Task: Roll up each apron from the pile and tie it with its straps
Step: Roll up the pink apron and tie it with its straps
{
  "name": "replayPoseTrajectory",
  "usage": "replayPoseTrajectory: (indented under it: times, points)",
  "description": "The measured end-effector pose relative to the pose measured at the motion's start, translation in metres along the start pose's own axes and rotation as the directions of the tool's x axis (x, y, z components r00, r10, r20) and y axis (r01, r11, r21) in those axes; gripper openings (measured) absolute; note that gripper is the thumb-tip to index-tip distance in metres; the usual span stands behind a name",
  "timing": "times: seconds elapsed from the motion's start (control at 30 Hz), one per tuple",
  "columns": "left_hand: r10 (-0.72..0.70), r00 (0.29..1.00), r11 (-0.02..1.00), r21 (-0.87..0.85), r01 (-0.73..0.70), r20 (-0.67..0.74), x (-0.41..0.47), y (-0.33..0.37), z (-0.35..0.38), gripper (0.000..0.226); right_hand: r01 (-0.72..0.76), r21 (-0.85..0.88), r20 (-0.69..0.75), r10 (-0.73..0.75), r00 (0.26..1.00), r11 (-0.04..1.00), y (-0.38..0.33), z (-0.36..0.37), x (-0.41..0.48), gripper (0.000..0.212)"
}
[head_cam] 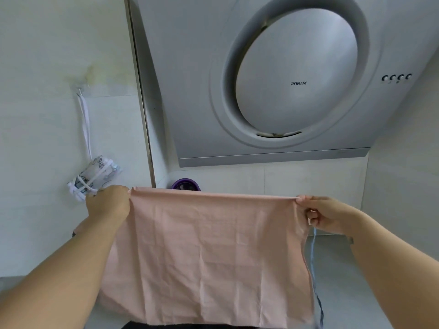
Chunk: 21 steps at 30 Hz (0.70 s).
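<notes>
Pink apron stretched between both hands; left hand fingers pinch top left corner, right hand fingers pinch top right corner; cloth hangs below fingers

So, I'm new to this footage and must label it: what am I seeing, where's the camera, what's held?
No machine here: a person works with bare hands, filmed by one camera worn on their head. The left hand and right hand each pinch a top corner of a pale pink cloth apron, holding it spread in the air. A thin blue strap dangles below the right hand. On the left wall a rolled white patterned bundle tied with white straps hangs from a hook. Behind is a grey range hood with a round panel. The apron hides most of what lies below.
</notes>
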<state>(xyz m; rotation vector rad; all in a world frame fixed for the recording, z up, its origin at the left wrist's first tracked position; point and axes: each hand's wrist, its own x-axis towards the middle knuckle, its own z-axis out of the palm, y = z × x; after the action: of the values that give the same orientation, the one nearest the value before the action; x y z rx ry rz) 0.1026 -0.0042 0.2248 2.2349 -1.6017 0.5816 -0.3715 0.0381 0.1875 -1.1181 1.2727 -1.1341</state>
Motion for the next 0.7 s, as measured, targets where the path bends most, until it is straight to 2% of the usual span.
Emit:
replayPoseTrajectory:
  times: [0.07,0.17,0.23,0.33,0.43,0.57,0.7]
  points:
    - [-0.027,1.0,1.0,-0.007,0.027,0.012,0.001,-0.002,0.004,0.023,-0.024,-0.001,0.036,0.024,0.999,1.0,0.005,0.003,-0.004,0.005]
    - [-0.052,0.998,0.999,-0.016,0.052,0.02,0.004,-0.004,0.009,0.026,-0.064,-0.007,0.027,0.064,0.998,0.998,0.011,0.003,-0.004,0.028]
    - [-0.072,0.997,0.997,-0.024,0.072,0.022,0.006,-0.007,0.011,0.027,-0.079,0.007,0.036,0.079,0.996,0.997,0.013,0.0,-0.002,0.035]
    - [-0.107,0.994,0.993,-0.04,0.108,0.02,0.009,-0.011,0.015,0.025,-0.09,0.079,0.049,0.086,0.995,0.993,0.019,-0.003,0.002,0.04]
    - [-0.147,0.988,0.988,-0.046,0.149,0.054,0.008,-0.008,0.016,0.025,-0.098,0.153,0.048,0.091,0.995,0.983,0.019,0.003,0.004,0.032]
    - [-0.141,0.986,0.989,-0.04,0.145,0.094,0.007,-0.001,0.018,0.025,-0.085,0.312,-0.129,0.131,0.983,0.946,0.017,0.015,0.005,0.012]
    - [-0.155,0.983,0.985,-0.061,0.161,0.099,0.008,-0.002,0.023,0.025,-0.046,0.357,-0.258,0.146,0.955,0.933,0.019,0.017,0.014,0.009]
